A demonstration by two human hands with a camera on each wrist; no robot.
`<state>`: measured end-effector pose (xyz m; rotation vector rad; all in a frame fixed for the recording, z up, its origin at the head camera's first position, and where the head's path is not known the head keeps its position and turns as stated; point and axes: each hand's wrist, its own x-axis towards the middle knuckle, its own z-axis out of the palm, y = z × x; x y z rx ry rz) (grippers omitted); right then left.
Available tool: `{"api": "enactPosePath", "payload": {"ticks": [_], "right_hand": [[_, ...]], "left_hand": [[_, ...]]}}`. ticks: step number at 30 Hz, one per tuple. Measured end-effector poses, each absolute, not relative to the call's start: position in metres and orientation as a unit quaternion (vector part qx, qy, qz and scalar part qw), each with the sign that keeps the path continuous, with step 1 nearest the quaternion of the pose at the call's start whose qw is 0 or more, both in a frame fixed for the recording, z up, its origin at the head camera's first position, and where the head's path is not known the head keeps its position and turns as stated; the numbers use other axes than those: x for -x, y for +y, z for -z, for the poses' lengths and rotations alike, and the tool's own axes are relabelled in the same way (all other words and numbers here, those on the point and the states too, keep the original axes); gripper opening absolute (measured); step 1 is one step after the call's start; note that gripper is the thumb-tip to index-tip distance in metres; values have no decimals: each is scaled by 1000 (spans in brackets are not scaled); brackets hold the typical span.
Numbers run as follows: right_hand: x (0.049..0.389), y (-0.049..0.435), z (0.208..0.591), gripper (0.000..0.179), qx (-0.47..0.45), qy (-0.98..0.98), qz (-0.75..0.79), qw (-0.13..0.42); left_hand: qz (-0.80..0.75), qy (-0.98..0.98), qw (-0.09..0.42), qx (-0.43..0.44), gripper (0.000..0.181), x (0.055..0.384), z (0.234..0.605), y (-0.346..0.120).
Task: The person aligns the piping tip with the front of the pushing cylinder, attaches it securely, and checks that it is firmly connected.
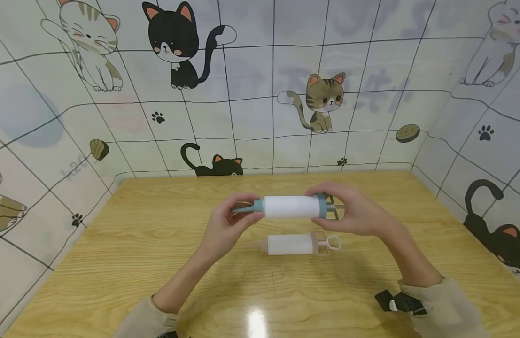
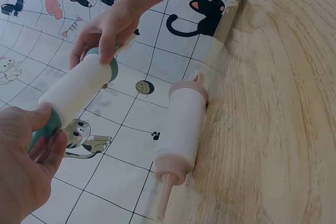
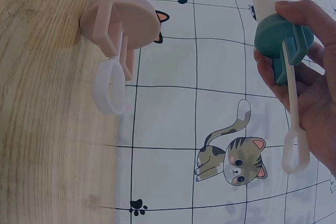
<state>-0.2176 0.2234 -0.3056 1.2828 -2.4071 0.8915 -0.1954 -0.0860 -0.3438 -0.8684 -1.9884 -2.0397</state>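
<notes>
Between both hands a syringe-like tube (image 1: 290,207) lies level above the table, with a white barrel, teal end caps and a thin teal nozzle to the left. At the nozzle end, my left hand (image 1: 226,227) pinches the teal cap between thumb and fingers. My right hand (image 1: 359,212) grips the opposite teal cap (image 3: 273,35). From that end sticks out a white rod with a ring pull (image 3: 295,153), seen in the right wrist view. A second, matching tube with pink caps (image 1: 290,244) lies on the table just nearer than the held one, untouched, nozzle leftward.
The wooden table (image 1: 158,263) runs back to a wall covering (image 1: 251,112) printed with cartoon cats and grid lines, which also rises on the left and right sides. A black strap (image 1: 401,303) hangs by the right sleeve.
</notes>
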Motion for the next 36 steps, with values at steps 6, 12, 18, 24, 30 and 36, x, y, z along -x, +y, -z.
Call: {"api": "enactPosePath", "payload": {"ticks": [6, 12, 18, 24, 30, 36], "right_hand": [[216, 222, 306, 53, -441, -832, -302, 146], [215, 222, 305, 53, -437, -834, -299, 152], [213, 221, 303, 53, -433, -838, -295, 154], [211, 221, 299, 55, -444, -829, -299, 160], [209, 221, 297, 58, -456, -820, -305, 163], [209, 221, 297, 58, -456, -820, -302, 168]], "left_hand": [[677, -660, 99, 311, 32, 195, 345, -86], [674, -652, 115, 328, 34, 196, 346, -87], [678, -651, 110, 323, 32, 196, 344, -88], [674, -667, 101, 302, 28, 194, 341, -90], [684, -667, 72, 287, 28, 194, 338, -91], [702, -644, 46, 300, 24, 193, 338, -93]]}}
